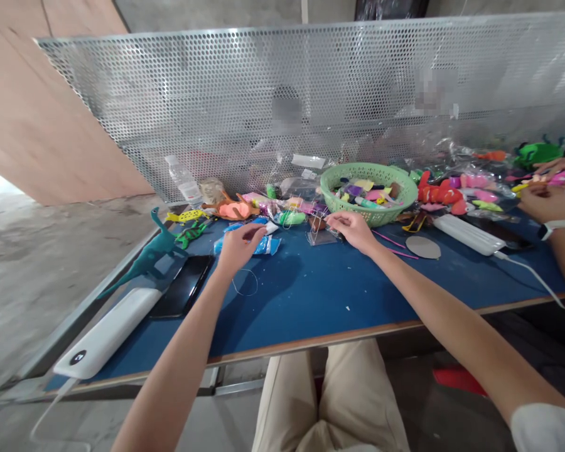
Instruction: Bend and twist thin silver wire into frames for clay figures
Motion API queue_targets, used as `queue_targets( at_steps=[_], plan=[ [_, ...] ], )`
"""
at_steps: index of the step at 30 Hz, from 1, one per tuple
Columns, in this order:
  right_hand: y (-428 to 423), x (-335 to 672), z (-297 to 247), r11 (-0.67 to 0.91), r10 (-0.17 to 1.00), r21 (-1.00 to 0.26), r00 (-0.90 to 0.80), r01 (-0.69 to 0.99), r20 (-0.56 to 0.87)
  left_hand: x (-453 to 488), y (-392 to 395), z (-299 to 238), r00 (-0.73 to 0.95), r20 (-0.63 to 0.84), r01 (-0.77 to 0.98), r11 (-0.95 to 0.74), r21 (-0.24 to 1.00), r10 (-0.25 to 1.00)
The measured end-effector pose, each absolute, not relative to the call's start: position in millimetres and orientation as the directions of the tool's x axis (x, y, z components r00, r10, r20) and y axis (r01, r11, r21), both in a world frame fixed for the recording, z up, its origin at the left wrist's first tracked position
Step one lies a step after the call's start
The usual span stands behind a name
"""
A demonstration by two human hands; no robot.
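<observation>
my left hand (238,247) closed, fingertips pinching thin thread loop (245,284), which hangs down to blue desk (311,301). my right hand (354,227) pinches edge of small clear bag (321,238), flat on desk just in front of green basket (368,188). teal dinosaur (145,258), black phone (182,287), white power bank (106,333) near left desk edge. co-worker's hand (546,202) far right.
</observation>
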State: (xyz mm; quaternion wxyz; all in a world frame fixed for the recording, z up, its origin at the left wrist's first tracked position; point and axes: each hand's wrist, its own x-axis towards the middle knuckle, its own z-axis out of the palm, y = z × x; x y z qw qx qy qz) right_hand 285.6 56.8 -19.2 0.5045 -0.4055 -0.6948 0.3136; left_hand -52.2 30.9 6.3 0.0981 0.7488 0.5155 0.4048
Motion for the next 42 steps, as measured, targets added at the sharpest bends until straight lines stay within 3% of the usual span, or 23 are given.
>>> queue_targets(
  at_steps=[3, 6, 11, 20, 31, 36, 42],
  plan=[
    [48, 280, -12, 0.501, 0.863, -0.828, -0.21, 0.252, 0.459, -35, 31, 1, 0.13, 0.449, 0.554, -0.44, 0.707, 0.884],
    [43, 274, -10, 0.523, 0.846, -0.824, -0.251, 0.218, 0.471, -22, 29, -4, 0.185, 0.364, 0.306, -0.406, 0.861, 0.913],
    [45, 272, -15, 0.523, 0.842, -0.817, -0.295, 0.244, 0.451, -16, 27, -8, 0.229, 0.354, 0.127, -0.388, 0.913, 0.907],
    [45, 273, -17, 0.592, 0.806, -0.703, -0.291, 0.395, 0.515, -26, 39, -17, 0.185, 0.363, 0.271, -0.402, 0.875, 0.913],
    [44, 274, -14, 0.656, 0.754, -0.622, -0.325, 0.427, 0.571, -29, 43, -14, 0.179, 0.434, 0.53, -0.458, 0.714, 0.883],
    [43, 275, -14, 0.686, 0.727, -0.604, -0.348, 0.406, 0.592, -32, 42, -11, 0.215, 0.45, 0.501, -0.494, 0.711, 0.867],
    [42, 278, -10, 0.736, 0.677, -0.564, -0.397, 0.374, 0.62, -38, 36, -2, 0.344, 0.549, 0.643, -0.618, 0.453, 0.761]
  ],
)
